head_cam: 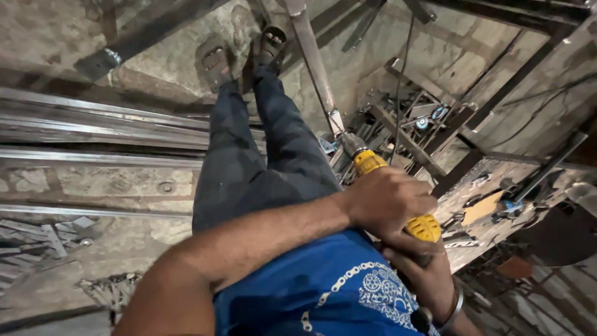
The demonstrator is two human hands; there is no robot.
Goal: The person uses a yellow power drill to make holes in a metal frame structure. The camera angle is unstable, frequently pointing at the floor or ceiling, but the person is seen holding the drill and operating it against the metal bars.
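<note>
Your left hand (388, 200) wraps the yellow plastic drill (398, 196) while your right hand (420, 267) grips it underneath, its chuck touching the long steel bar (313, 59) above your knees.

The drill (398, 196) lies in both hands, left hand (387, 200) over right hand (423, 274); its tip meets the bar (313, 59) ahead; rails (93, 134) left; workbench (497, 186) right.
</note>
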